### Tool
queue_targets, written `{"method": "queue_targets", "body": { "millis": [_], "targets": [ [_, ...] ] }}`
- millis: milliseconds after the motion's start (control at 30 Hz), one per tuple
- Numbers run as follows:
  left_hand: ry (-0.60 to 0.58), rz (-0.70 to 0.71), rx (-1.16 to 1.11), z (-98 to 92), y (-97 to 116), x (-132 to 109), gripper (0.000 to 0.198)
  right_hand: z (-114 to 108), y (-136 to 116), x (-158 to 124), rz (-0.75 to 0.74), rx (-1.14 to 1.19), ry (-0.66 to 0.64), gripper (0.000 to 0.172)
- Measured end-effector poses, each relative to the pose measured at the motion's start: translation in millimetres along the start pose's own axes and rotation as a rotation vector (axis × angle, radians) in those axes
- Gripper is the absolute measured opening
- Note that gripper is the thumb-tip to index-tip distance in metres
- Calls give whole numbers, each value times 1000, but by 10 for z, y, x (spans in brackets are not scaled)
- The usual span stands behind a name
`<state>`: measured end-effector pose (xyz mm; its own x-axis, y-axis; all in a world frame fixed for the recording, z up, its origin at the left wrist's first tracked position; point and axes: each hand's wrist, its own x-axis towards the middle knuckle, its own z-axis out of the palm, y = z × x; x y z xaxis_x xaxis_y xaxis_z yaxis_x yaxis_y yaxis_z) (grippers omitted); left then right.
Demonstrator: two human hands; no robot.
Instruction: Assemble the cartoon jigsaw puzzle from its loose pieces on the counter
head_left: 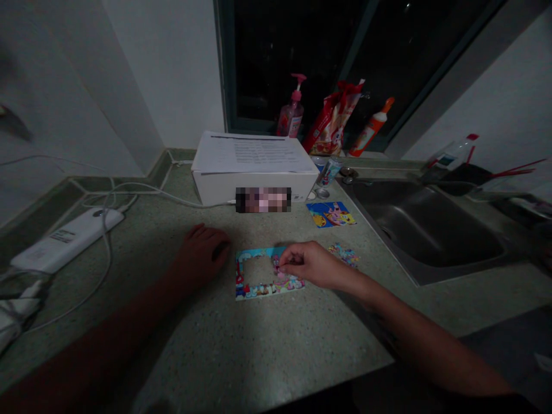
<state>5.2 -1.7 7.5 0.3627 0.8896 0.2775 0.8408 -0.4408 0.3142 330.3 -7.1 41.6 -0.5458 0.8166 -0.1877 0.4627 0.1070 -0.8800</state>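
A colourful jigsaw puzzle (252, 291) lies flat on the speckled countertop, its pieces forming a border around a bare middle. At the inner right side of that border, my right hand (308, 264) pinches a small pinkish puzzle piece (276, 263) between thumb and fingertips. My left hand (202, 253) rests on the counter just left of the puzzle, fingers loosely bent and apart, holding nothing. Several loose puzzle pieces (345, 254) are heaped to the right, partly behind my right hand. Beyond them lies a blue cartoon picture card (331, 214).
A white box (254, 181) with a printed sheet stands behind, a phone-like blurred panel (263, 199) against its front. A steel sink (422, 224) is at right. A white power strip (66, 238) and cables lie left. A pump bottle (290, 118) and can (330, 171) stand behind.
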Motion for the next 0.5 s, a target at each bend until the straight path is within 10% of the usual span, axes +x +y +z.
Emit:
{"method": "queue_targets", "body": {
  "millis": [500],
  "targets": [
    [-15, 1, 1, 0, -8, -5, 23, 48, 46, -14, -11, -111, -36, 10]
  ]
}}
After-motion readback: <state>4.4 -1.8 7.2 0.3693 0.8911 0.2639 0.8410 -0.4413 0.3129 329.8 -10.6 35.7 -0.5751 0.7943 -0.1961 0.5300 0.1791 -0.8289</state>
